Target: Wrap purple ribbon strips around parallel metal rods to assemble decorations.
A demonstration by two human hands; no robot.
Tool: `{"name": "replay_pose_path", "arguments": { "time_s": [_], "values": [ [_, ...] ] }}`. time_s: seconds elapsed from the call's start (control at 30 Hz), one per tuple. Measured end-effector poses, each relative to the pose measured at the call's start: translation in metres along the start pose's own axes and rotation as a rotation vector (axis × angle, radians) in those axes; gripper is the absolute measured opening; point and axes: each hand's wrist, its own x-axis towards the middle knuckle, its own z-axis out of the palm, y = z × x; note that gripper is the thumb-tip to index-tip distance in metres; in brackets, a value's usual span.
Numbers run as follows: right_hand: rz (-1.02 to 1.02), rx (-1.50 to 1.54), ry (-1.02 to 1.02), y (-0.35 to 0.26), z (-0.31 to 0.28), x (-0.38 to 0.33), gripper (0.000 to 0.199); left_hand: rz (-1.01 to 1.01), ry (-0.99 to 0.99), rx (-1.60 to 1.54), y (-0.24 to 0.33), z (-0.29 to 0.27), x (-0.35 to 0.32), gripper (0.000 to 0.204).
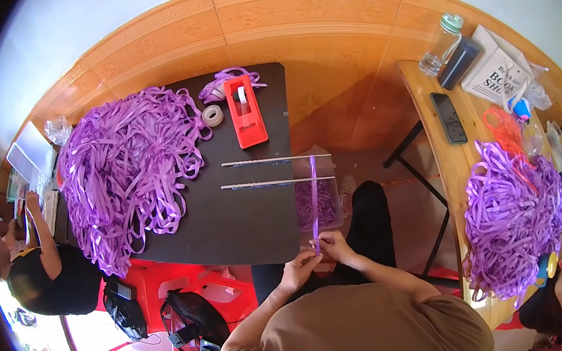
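A narrow purple ribbon (314, 203) runs from two thin rods down to my hands, close in front of my body. My left hand (300, 270) pinches its near end, and my right hand (336, 247) grips it just beside, fingertips almost touching. The far rod (258, 161) and the near rod (261, 184) lie side by side on the dark table (232, 230), their ends jutting past its right edge. At those jutting ends the ribbon crosses both rods. Fingers hide the ribbon's tip.
A big heap of purple ribbons (129, 166) covers the table's left; a red tape dispenser (246, 120) and a tape roll (213, 116) stand behind. Below the right edge is a clear bin (332, 220) of ribbons. The wooden table (419, 99) bears another heap (515, 224). People sit either side.
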Motion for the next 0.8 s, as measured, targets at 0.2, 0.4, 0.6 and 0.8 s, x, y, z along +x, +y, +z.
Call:
{"name": "replay_pose_path", "arguments": {
  "time_s": [0.2,0.4,0.6,0.8],
  "values": [
    [-0.009,0.064,0.008,-0.003,-0.002,0.003,0.011,-0.007,-0.017,0.076,-0.019,-0.004,0.01,0.011],
    [-0.029,0.018,0.051,0.015,-0.002,0.006,0.007,-0.112,0.077,-0.018,-0.033,0.009,0.024,0.018],
    [-0.07,-0.022,0.052,0.021,-0.002,0.01,0.007,-0.044,0.199,0.145,-0.045,0.018,0.027,0.018],
    [-0.077,-0.086,0.068,0.01,-0.003,0.008,0.006,-0.289,0.236,-0.15,-0.048,0.019,0.032,0.013]
  ]
}}
